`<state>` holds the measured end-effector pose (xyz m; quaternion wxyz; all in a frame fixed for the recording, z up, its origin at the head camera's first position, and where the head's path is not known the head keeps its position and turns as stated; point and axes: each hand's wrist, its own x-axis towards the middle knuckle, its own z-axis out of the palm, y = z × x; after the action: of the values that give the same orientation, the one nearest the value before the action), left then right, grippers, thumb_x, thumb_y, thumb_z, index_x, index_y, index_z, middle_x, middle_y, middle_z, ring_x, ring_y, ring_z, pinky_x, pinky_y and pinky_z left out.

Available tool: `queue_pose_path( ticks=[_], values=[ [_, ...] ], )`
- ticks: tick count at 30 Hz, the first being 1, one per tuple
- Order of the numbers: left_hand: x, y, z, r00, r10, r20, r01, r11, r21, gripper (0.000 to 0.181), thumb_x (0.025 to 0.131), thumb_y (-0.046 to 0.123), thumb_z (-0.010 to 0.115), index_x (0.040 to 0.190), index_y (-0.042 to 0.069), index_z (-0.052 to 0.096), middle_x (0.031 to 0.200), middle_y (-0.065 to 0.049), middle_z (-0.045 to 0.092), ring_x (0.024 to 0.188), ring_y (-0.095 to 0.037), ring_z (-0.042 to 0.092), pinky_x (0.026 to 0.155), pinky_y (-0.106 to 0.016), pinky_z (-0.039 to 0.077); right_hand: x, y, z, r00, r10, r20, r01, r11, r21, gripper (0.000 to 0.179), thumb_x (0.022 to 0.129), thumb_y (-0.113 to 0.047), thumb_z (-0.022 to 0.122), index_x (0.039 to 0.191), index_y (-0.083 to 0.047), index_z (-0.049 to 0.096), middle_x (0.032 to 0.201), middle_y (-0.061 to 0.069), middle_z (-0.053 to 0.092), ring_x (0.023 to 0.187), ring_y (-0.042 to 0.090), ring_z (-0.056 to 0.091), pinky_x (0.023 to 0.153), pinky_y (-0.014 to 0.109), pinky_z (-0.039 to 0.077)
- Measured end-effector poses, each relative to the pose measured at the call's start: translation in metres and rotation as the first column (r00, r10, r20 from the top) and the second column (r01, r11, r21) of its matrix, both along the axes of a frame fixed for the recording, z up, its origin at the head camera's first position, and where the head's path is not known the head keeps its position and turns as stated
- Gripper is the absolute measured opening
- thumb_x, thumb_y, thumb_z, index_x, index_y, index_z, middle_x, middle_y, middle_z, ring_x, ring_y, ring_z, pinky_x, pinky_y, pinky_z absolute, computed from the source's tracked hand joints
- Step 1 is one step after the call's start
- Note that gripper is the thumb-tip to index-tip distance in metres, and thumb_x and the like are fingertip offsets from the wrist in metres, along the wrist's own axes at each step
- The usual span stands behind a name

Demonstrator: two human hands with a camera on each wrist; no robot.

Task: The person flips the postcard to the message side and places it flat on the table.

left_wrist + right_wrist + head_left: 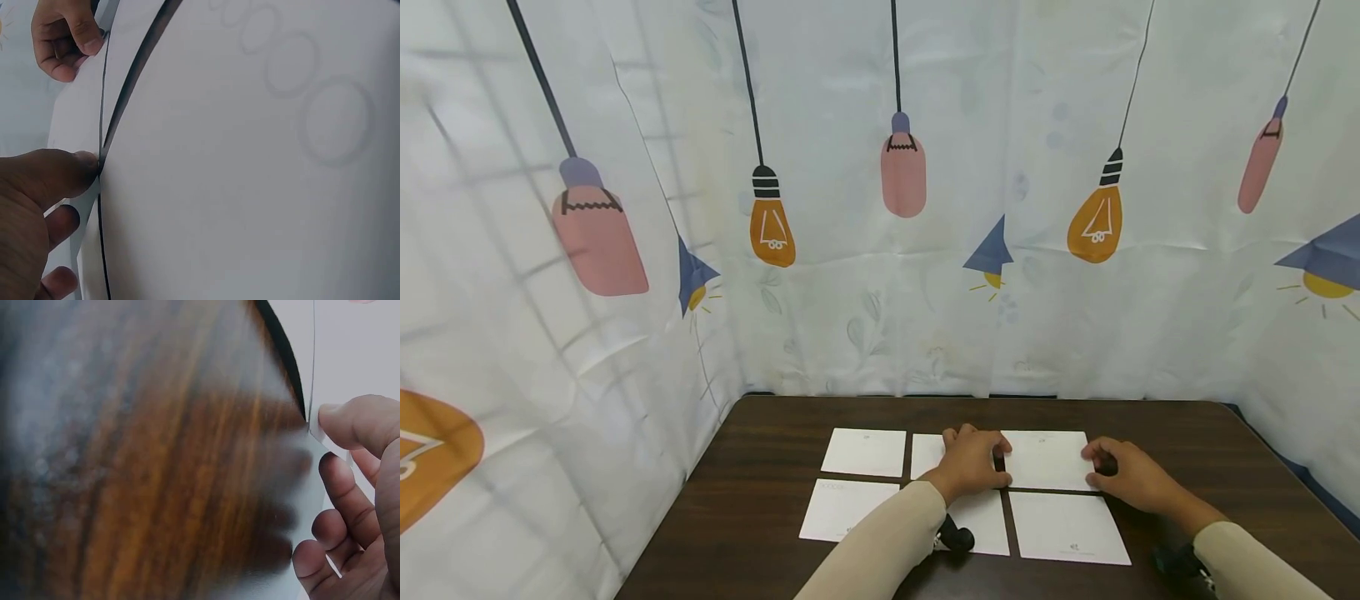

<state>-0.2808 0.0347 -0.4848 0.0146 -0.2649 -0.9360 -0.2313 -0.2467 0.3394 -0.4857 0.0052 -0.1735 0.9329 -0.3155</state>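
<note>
A white paper sheet [1045,461] lies at the far right of a two-row layout, between both hands. My left hand [972,462] holds its left edge with curved thumb and fingers, reaching across the middle sheets. In the left wrist view the left thumb [78,172] is at the sheet's near corner. At the sheet's right edge, my right hand [1131,475] grips with thumb and forefinger. The right wrist view has the right thumb [359,422] over the near right corner, the other fingers curled beyond the edge.
Another white sheet [1067,527] lies just nearer, a narrow gap between. More sheets lie leftward: a far-left sheet [865,452], a near-left sheet [847,508] and partly covered middle ones. A dark wooden table [752,500] bears them. A lamp-patterned curtain [850,333] hangs behind and left.
</note>
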Motion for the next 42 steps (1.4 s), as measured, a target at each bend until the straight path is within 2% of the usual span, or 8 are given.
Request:
queue_pose_path(
  ticks=[8,17,22,26,29,33,42],
  values=[
    [-0.001,0.0,0.001,0.999,-0.011,-0.043,0.01,1.0,-0.011,0.039,0.08,0.037,0.088,0.114,0.028,0.071,0.092,0.021,0.06,0.096,-0.005,0.047,0.089,-0.043,0.026,-0.002,0.0,-0.002,1.0,-0.013,-0.02,0.014,0.999,0.036,0.033,0.087,-0.02,0.083,0.111,-0.006,0.065,0.099,-0.001,0.063,0.091,0.016,0.058,0.076,0.032,0.051],
    [-0.001,-0.001,-0.002,0.999,-0.011,-0.05,0.01,1.0,-0.025,0.037,0.081,0.039,0.087,0.114,0.031,0.071,0.092,0.022,0.061,0.099,-0.005,0.048,0.089,-0.043,0.026,-0.001,-0.001,-0.002,0.998,-0.041,-0.037,0.044,0.996,0.08,0.032,0.086,-0.026,0.084,0.105,-0.009,0.065,0.102,-0.001,0.064,0.098,0.021,0.061,0.082,0.043,0.052],
    [0.0,-0.005,0.001,0.999,-0.044,-0.027,0.044,0.999,0.014,0.037,0.084,0.037,0.085,0.118,0.029,0.071,0.096,0.021,0.062,0.106,-0.005,0.049,0.088,-0.041,0.024,0.001,-0.001,-0.003,0.998,-0.047,-0.045,0.051,0.995,0.085,0.03,0.088,-0.027,0.082,0.105,-0.01,0.065,0.103,0.0,0.063,0.099,0.021,0.06,0.083,0.045,0.051],
    [0.001,-0.012,0.009,0.997,-0.075,-0.019,0.076,0.995,0.063,0.035,0.091,0.034,0.079,0.123,0.024,0.07,0.105,0.017,0.065,0.115,-0.008,0.049,0.091,-0.041,0.024,0.003,0.0,0.0,0.997,-0.043,-0.063,0.048,0.997,0.066,0.029,0.09,-0.026,0.08,0.107,-0.008,0.065,0.106,0.002,0.065,0.102,0.026,0.061,0.084,0.049,0.051],
    [0.002,-0.02,0.015,0.995,-0.088,-0.04,0.09,0.994,0.063,0.033,0.095,0.034,0.074,0.125,0.021,0.07,0.11,0.014,0.066,0.117,-0.01,0.05,0.096,-0.041,0.028,0.005,0.0,0.003,0.996,-0.049,-0.073,0.053,0.997,0.051,0.029,0.091,-0.024,0.078,0.11,-0.006,0.065,0.108,0.004,0.065,0.103,0.029,0.061,0.084,0.052,0.051],
    [-0.001,-0.032,0.02,0.99,-0.097,-0.101,0.101,0.994,0.038,0.033,0.098,0.035,0.07,0.127,0.02,0.068,0.115,0.013,0.066,0.117,-0.01,0.053,0.101,-0.039,0.035,0.007,-0.002,0.006,0.993,-0.061,-0.1,0.066,0.997,0.048,0.031,0.092,-0.021,0.077,0.113,-0.003,0.064,0.112,0.008,0.064,0.107,0.035,0.06,0.086,0.057,0.05],
    [-0.003,-0.06,0.025,0.979,-0.102,-0.179,0.102,0.995,-0.008,0.037,0.101,0.039,0.063,0.131,0.018,0.068,0.127,0.009,0.066,0.125,-0.014,0.055,0.105,-0.04,0.042,0.011,-0.004,0.009,0.988,-0.087,-0.127,0.101,0.99,0.103,0.052,0.097,-0.029,0.072,0.134,0.002,0.055,0.131,0.024,0.056,0.122,0.05,0.047,0.088,0.067,0.044]
  ],
)
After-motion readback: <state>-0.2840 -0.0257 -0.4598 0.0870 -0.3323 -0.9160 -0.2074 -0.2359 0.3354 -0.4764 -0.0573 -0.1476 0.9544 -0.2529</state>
